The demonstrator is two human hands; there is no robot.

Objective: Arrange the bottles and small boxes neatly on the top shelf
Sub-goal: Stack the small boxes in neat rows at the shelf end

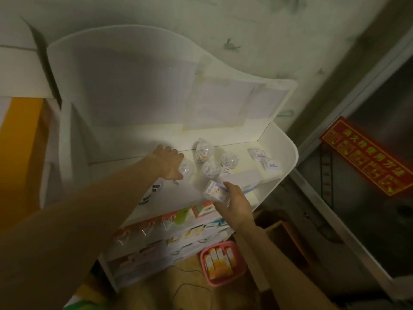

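- Low in the frame, a pink basket [206, 279] with orange boxes stands on the floor.
- The right hand [234, 203] pinches a small box [215, 190] at the top shelf [288, 157] front edge.
- The left hand [171, 162] curls round a bottle [186, 168].
- Behind, three more bottles [203, 149]; two small boxes [257, 152] far right.

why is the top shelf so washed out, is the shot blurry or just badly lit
Head view: dim room, with glare on the top shelf bleaching the bottles and small boxes so their labels are unreadable; soft blur on the left hand and on the right hand gripping a box; wide-angle bending of the shelf edges.
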